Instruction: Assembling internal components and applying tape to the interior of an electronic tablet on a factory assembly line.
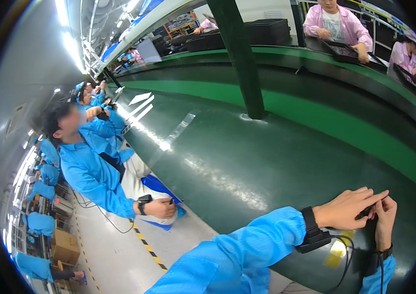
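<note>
My left hand [347, 208] and my right hand [385, 220] meet above the green tabletop [276, 161] at the right of the view. Between them a small dark piece [364, 212] shows partly, mostly covered by my fingers; its kind is not visible. The left fingers reach across toward the right fingertips, and the right thumb and fingers are pinched together. Blue sleeves cover both forearms. A black wrist strap with a box-like unit [314, 240] and a cable sits on my left wrist, and a dark band [386, 253] circles my right wrist.
Yellow tape [336, 251] is stuck to the tabletop below my hands. A dark green post [240, 59] rises from the far side of the table. A person in blue [95, 166] sits to the left. Across the raised ledge, a person in pink [338, 29] handles a dark panel.
</note>
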Demonstrator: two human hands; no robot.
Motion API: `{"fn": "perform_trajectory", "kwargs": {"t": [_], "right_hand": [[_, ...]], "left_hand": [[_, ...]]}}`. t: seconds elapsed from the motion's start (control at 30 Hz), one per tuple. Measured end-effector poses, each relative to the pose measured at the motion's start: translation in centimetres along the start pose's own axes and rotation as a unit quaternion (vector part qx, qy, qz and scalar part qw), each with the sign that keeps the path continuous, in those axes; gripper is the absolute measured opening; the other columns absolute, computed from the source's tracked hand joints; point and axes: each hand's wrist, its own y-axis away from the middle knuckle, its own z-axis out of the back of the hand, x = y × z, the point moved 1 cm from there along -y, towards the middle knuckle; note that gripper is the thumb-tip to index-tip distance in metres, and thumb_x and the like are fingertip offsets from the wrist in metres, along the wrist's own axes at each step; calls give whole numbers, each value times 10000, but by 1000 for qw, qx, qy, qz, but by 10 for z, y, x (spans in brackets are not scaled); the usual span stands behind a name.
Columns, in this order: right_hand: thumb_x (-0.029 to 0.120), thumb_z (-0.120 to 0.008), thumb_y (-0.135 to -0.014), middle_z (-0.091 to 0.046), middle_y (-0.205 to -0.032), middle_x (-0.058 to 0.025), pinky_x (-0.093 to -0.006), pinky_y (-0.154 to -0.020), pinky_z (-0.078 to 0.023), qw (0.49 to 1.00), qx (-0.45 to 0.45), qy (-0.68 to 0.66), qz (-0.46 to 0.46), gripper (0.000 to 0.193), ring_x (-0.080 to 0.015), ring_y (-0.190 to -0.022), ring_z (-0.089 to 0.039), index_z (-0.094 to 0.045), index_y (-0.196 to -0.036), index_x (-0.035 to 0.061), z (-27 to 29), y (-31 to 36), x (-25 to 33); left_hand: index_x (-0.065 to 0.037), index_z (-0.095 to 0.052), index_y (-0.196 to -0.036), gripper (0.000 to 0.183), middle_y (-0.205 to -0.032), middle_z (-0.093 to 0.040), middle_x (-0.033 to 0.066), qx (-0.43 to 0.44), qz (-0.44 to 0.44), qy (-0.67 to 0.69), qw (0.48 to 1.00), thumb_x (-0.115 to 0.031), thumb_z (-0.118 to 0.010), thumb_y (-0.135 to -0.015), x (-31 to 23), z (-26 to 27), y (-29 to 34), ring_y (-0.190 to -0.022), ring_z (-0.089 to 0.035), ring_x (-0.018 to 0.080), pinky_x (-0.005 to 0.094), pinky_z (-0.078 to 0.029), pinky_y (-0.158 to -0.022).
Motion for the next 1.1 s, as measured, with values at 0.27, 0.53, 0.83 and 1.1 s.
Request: {"fn": "perform_trajectory", "kwargs": {"t": [0.27, 0.53, 0.83, 1.1], "right_hand": [[254, -631, -955, -605, -706, 29, -200, -541, -411, 995, -47, 43, -78, 235, -45, -614, -536, -692, -940, 28, -24, 5, 61], [173, -650, -951, -684, -864, -19, -204, -554, -449, 993, 14, -78, -86, 176, -59, -628, -597, -682, -1021, 14, -17, -2, 39], [252, -664, -948, -679, -812, -22, -202, -520, -408, 994, 30, -80, -63, 231, -68, -606, -610, -669, -999, 26, -7, -4, 24], [232, -646, -959, -679, -815, -26, -204, -515, -404, 995, 15, -69, -65, 211, -70, -601, -604, -670, -983, 24, -2, -4, 23]], "left_hand": [[-108, -336, -1500, 833, -1315, -520, 171, -79, -79, 65, 992, -53, -630, -724, -11, 3, -2, -1206, -484, 378, 432, -458, -985], [-46, -317, -1501, 798, -1460, -479, 125, -40, -76, 63, 994, -134, -589, -756, -9, 12, -8, -1306, -439, 358, 439, -367, -1099], [-16, -230, -1526, 857, -1431, -512, 142, -41, -63, 51, 996, -239, -589, -780, -4, 1, -14, -1279, -446, 369, 464, -317, -1117], [-29, -169, -1543, 914, -1458, -469, 162, -54, -71, 36, 995, -205, -626, -771, -8, 0, -16, -1283, -443, 365, 460, -328, -1108]]}}
